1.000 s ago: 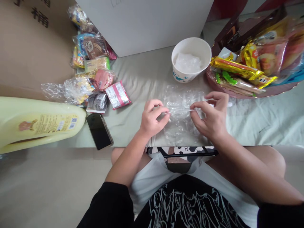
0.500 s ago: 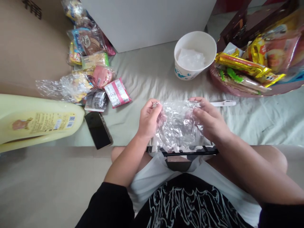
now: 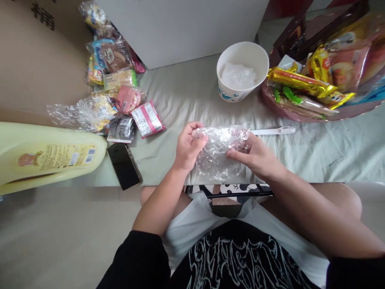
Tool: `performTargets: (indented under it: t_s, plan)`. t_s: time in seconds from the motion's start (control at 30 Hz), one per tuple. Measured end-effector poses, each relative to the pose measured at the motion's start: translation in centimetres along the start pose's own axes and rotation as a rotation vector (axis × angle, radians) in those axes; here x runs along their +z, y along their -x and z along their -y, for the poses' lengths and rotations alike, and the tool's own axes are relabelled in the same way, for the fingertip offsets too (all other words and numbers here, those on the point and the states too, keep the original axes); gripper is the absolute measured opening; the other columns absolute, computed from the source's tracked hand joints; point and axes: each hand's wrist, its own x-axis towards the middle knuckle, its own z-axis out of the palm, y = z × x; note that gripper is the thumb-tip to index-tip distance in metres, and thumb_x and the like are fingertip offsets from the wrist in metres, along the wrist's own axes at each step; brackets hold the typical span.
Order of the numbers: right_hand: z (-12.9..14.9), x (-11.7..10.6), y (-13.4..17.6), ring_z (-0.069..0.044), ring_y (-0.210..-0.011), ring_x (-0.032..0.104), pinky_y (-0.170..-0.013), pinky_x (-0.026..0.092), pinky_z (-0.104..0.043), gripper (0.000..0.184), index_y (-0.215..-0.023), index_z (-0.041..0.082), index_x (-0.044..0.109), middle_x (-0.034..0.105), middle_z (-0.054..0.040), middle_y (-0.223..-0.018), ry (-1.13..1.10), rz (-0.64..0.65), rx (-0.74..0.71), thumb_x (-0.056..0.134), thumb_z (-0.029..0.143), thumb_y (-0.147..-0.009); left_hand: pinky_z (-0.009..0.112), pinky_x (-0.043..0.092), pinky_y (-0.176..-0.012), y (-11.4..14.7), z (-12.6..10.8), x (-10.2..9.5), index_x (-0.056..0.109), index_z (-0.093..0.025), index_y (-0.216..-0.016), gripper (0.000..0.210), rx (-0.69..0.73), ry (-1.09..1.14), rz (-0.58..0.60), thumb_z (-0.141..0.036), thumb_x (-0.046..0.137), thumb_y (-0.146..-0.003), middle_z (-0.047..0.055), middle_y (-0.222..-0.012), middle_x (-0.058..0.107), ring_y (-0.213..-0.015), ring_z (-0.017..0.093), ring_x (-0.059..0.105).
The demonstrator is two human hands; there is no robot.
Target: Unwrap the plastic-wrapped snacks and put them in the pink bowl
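A transparent, crinkled plastic bag (image 3: 221, 140) hung in the middle of the frame, between the two hands, its gathered upper band running left to right and its looser part drooping toward the table edge. Neither hand was nearer: both were touching it, one at each side.

The left hand (image 3: 189, 148) had its thumb folded over the bag's upper left corner with the fingers curled behind, nearly closed on the film. The right hand (image 3: 260, 154) reached in from the lower right, wrist angled inward, thumb stretched across the bag's front and fingers behind the plastic, parted from the thumb; how firmly they gripped could not be told.

A slim white plastic handle (image 3: 279, 131) lay on the pale green cloth (image 3: 327, 152), its left end hidden at the right hand. Above stood a white paper tub (image 3: 225, 86) holding crumpled translucent plastic (image 3: 238, 76), just beside a pink basket (image 3: 278, 106) of snack packets (image 3: 303, 82) at upper right.
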Motion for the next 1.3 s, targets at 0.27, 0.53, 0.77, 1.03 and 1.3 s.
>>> performTargets:
  t_s: [0.27,0.53,0.77,1.03,1.3]
  plan:
    - [0.5,-0.4,0.0,-0.016,-0.072,0.064,-0.064,0.055,-0.032,0.039,-0.097,0.023,0.057,0.065,-0.0003,-0.083,0.023,-0.044,-0.072,0.085,0.041,-0.076,0.03,0.058,-0.081,-0.1,0.2,-0.4,0.078,-0.019,-0.096,0.026,-0.273,0.035,0.328,-0.034,0.083,-0.076,0.006,-0.096,0.08,-0.087,0.018,0.074]
    - [0.3,-0.7,-0.1,-0.012,-0.06,0.061,-0.056,0.052,-0.029,0.032,-0.081,0.02,0.058,0.064,-0.0005,-0.071,0.189,0.113,0.036,0.073,0.047,-0.085,0.022,0.053,-0.051,0.0,-0.8,-1.6,0.077,-0.017,-0.098,0.03,-0.302,-0.153,0.317,-0.043,0.073,-0.086,0.001,-0.068,0.075,-0.054,0.012,0.068]
    - [-0.1,-0.4,-0.2,-0.009,-0.047,0.05,-0.045,0.038,-0.025,0.02,-0.089,0.025,0.063,0.058,0.0059,-0.061,-0.058,0.024,-0.109,0.073,0.041,-0.084,0.019,0.04,-0.036,0.2,-1.6,-2.3,0.07,-0.02,-0.103,0.034,-0.33,0.002,0.345,-0.042,0.08,-0.079,-0.005,-0.053,0.063,-0.038,0.01,0.053]
    - [0.4,-0.9,-0.3,-0.018,-0.065,0.056,-0.058,0.041,-0.035,0.047,-0.067,0.023,0.069,0.063,-0.0058,-0.07,0.004,-0.02,-0.332,0.054,0.061,-0.09,0.03,0.051,-0.065,-0.5,-1.1,-2.5,0.077,-0.016,-0.07,0.034,-0.032,-0.153,0.371,-0.038,0.056,-0.085,0.009,-0.076,0.071,-0.071,0.017,0.066]
    - [-1.0,-0.6,-0.5,-0.012,-0.058,0.044,-0.052,0.036,-0.027,0.046,-0.107,0.028,0.054,0.053,0.0052,-0.074,0.024,-0.126,-0.129,0.083,0.043,-0.075,0.024,0.049,-0.065,-0.4,-0.3,-1.4,0.074,-0.02,-0.084,0.005,0.355,-0.525,0.228,-0.023,0.07,-0.082,0.003,-0.092,0.066,-0.077,0.012,0.062]
